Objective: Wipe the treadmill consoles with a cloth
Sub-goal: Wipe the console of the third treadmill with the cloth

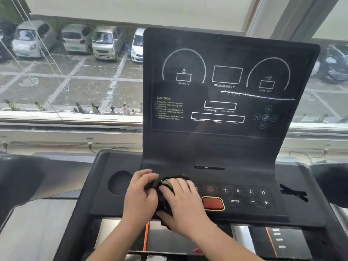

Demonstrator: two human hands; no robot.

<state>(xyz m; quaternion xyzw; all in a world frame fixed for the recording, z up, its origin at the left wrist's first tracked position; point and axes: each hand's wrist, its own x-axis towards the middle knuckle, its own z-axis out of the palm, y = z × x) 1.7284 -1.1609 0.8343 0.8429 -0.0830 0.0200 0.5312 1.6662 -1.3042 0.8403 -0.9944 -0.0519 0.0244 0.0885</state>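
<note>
A black treadmill console [226,144] fills the middle of the head view, with an upright display panel and a lower button strip. A dark bunched cloth [165,199] lies on the left part of that strip. My left hand [140,194] grips the cloth's left side with curled fingers. My right hand [181,202] lies on top of the cloth, fingers spread over it and pressing it down. Most of the cloth is hidden under both hands.
A red stop button [212,203] sits just right of my right hand, beside MODE, minus and plus keys. A round cup holder [119,182] is left of my left hand. A window ledge [69,127] runs behind the console, with parked cars outside. A streak [254,95] crosses the display.
</note>
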